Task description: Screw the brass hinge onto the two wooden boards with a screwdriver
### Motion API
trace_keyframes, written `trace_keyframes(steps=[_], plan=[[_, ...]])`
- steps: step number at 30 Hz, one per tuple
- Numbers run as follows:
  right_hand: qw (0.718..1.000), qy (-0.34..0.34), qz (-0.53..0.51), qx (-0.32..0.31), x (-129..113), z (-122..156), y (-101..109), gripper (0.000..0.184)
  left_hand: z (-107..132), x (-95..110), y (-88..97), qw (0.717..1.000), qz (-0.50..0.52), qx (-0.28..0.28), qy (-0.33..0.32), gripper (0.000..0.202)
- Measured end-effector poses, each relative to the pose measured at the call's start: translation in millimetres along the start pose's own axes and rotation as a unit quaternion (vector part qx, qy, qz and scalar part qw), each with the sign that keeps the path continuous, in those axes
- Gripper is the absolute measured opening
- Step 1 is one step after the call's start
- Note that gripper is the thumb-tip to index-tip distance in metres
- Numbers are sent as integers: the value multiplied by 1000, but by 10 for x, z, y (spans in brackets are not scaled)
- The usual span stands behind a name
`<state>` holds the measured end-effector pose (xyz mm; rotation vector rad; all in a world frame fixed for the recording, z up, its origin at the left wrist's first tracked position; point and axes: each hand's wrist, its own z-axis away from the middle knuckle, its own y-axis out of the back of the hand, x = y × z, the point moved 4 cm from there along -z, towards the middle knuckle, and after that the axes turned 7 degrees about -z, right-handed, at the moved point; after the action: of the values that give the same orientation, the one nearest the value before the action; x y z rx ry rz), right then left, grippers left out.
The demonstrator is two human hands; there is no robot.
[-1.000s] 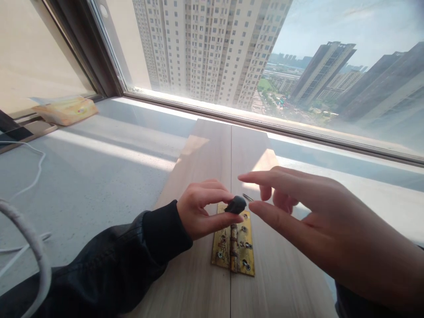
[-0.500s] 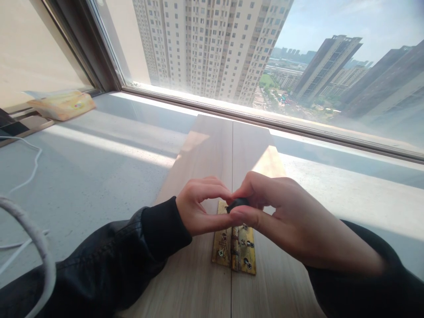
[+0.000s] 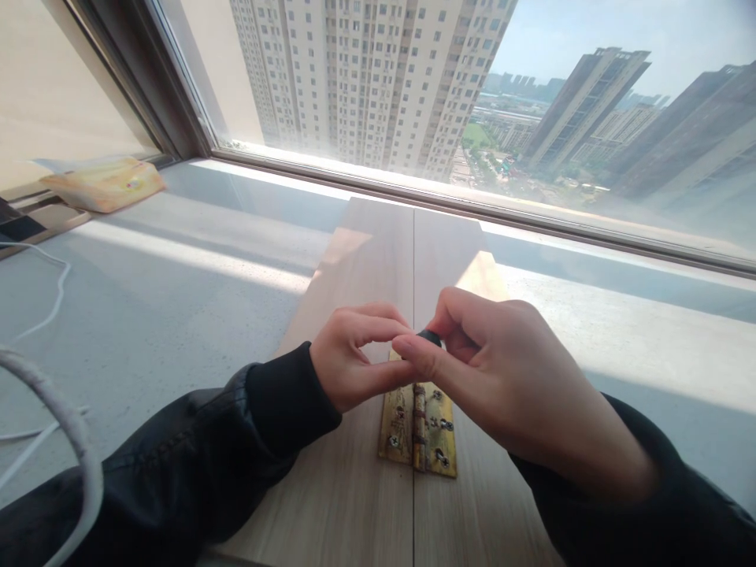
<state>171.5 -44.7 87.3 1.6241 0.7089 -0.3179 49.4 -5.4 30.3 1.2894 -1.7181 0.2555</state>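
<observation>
A worn brass hinge (image 3: pixel 419 431) is screwed across the seam of two pale wooden boards (image 3: pixel 378 260) lying on a grey sill. Just above the hinge's far end, my left hand (image 3: pixel 354 366) and my right hand (image 3: pixel 490 378) meet, both pinched on a small black handle (image 3: pixel 430 337), most of it hidden by the fingers. It looks like the grip of a small tool; its tip is out of sight. Both arms wear black sleeves.
The grey sill (image 3: pixel 177 299) runs along a big window with tall buildings outside. A yellow packet (image 3: pixel 103 183) lies at the far left. White cables (image 3: pixel 53 409) curl at the left edge. The window frame (image 3: pixel 531 216) borders the far end of the boards.
My right hand, open and apart a second ago, has closed onto the black handle that my left hand held. Both hands have since risen slightly above the hinge.
</observation>
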Motion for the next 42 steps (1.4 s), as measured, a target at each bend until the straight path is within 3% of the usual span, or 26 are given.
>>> trace_keyframes(steps=[3, 5, 9, 12, 17, 24, 32, 37, 42], plan=[[998, -8, 49, 44, 4, 19, 7, 40, -9, -67, -36, 998, 37, -59, 0, 15], [997, -8, 58, 40, 5, 24, 28, 40, -13, -101, -43, 996, 51, -77, -5, 17], [997, 22, -35, -64, 1, 23, 68, 18, -19, -125, -31, 994, 48, -91, -20, 15], [989, 51, -73, -121, 13, 31, 77, 12, -15, -102, -42, 992, 41, -113, -32, 18], [990, 60, -63, -109, 57, 29, 48, 9, -9, -58, 33, 999, -31, 5, -12, 23], [995, 50, -36, -77, 33, 56, 39, 9, -31, 32, 50, 996, -52, -24, -70, 16], [1000, 20, 14, 9, -47, 103, -15, 12, -35, -83, 66, 996, 11, -66, -50, 15], [999, 27, 46, 12, -76, 107, -38, 13, -26, -11, 22, 996, -37, -37, -71, 19], [996, 32, 69, 35, -100, 109, -17, 12, -13, 17, -26, 997, -70, -17, -25, 21]])
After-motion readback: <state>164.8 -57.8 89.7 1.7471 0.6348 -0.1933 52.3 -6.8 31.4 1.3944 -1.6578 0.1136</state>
